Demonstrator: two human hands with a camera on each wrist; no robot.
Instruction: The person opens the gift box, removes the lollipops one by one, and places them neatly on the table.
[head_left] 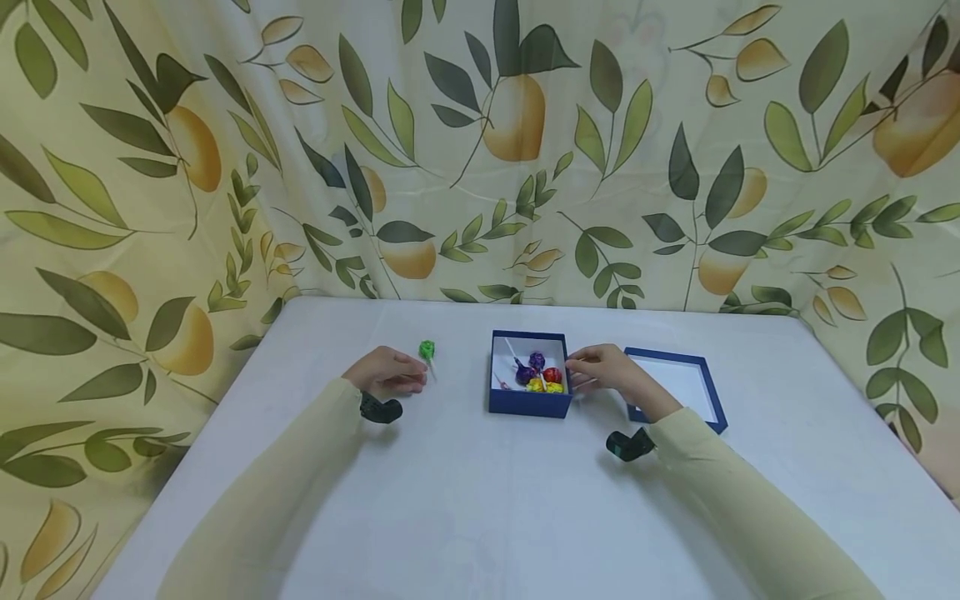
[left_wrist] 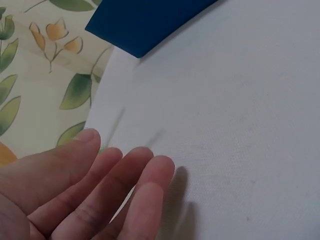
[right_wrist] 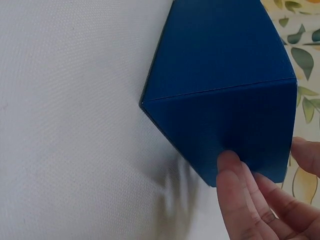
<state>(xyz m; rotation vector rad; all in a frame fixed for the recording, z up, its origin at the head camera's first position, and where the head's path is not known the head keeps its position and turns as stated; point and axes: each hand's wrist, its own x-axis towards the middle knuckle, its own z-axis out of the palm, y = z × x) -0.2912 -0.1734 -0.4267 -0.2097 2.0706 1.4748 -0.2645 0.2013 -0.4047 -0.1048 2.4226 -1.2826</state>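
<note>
Fruit-patterned cloth [head_left: 517, 125] backs a white counter [head_left: 450, 500]; head view shows a blue box [head_left: 528, 404] holding wrapped lollipops [head_left: 537, 360]. Left of the box, the left hand [head_left: 385, 372] hovers just beside a green lollipop [head_left: 427, 349]; right of it, the right hand [head_left: 600, 369] partly hides the lid [head_left: 686, 379]. Left wrist view: relaxed, slightly bent fingers. Right wrist view: fingers touch the box's outer wall, thumb by the rim; whether they pinch is unclear.

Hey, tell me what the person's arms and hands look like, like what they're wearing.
The left sleeve and right sleeve are long, plain and pale yellowish. A small blackish device shows at each wrist: left device, right device. Left hand and right hand are gloveless; no cables show.
</note>
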